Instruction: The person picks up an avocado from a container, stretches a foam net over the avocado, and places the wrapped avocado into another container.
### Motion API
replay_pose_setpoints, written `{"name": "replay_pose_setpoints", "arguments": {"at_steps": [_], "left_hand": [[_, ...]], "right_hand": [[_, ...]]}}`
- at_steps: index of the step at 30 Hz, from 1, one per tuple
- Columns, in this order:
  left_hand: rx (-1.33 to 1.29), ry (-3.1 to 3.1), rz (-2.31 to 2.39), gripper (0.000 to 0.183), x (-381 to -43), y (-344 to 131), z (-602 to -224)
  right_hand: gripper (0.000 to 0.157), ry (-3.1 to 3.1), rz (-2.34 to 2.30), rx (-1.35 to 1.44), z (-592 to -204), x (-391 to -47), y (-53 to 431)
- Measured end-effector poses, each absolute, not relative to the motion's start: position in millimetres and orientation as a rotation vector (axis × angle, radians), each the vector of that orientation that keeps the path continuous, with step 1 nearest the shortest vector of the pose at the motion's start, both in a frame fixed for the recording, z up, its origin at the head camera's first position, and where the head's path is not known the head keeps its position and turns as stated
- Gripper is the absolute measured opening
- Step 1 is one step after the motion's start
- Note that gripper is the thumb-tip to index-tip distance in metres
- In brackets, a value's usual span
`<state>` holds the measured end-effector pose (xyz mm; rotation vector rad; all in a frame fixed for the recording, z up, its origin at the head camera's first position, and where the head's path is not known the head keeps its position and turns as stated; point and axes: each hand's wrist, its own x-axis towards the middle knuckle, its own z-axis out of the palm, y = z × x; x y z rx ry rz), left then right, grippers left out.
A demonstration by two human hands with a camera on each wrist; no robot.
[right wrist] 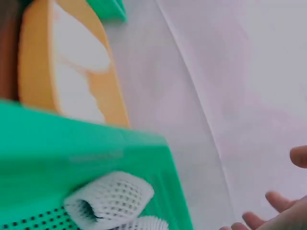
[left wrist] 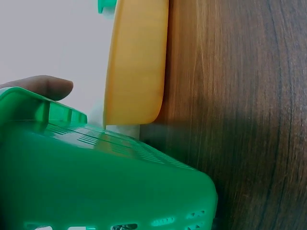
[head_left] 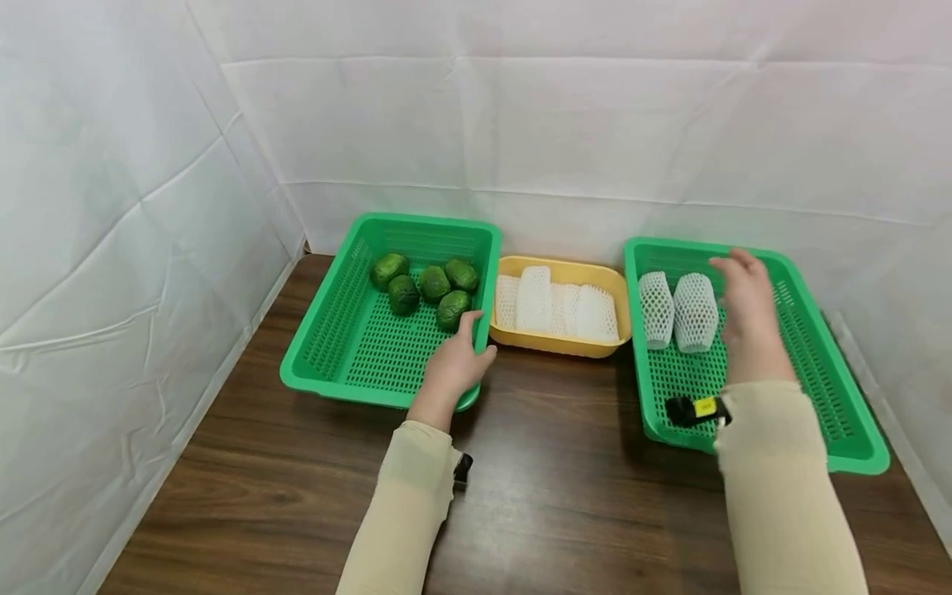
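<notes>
So you've got five green avocados (head_left: 435, 283) sitting loose in the left green basket (head_left: 349, 393), over by the table's (head_left: 565, 463) back left corner. They're bunched toward that basket's back and right edges. Your left hand (head_left: 455, 362) is at the right edge, near the front right corner, thumb and index stretched apart, index tip right near the closest avocado. I can't see your other fingers, so no clue if they're touching the rim.

Your right hand (head_left: 747, 297) hangs over the right green basket (head_left: 863, 459), fingers spread, nothing in it. Just left of it, two plumped-out net sleeves (head_left: 696, 312) lie side by side near the back left corner; can't tell what's inside. More foam nets (head_left: 534, 297) lie in the yellow tray (head_left: 550, 345) between the baskets, along the table's back edge.

My read: you're between pieces, done with two and starting on another. Next move probably calls for left fingers closing round that near avocado, right hand coming over to the tray for a net.
</notes>
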<state>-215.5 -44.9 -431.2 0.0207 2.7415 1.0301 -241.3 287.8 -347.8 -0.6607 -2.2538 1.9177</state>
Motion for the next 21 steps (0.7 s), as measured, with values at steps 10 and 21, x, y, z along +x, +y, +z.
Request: {"name": "replay_pose_setpoints", "arguments": {"at_steps": [10, 21], "left_hand": [[0.01, 2.825, 1.006, 0.061, -216.6, -40.3, -434.4], [0.146, 2.955, 0.651, 0.084, -232.1, -56.4, -353.3]], "right_hand": [[0.06, -2.834, 1.391, -0.3, -399.4, -222.8, 232.9], [0.064, -2.931, 1.3, -0.31, -419.0, -230.3, 225.1]]}}
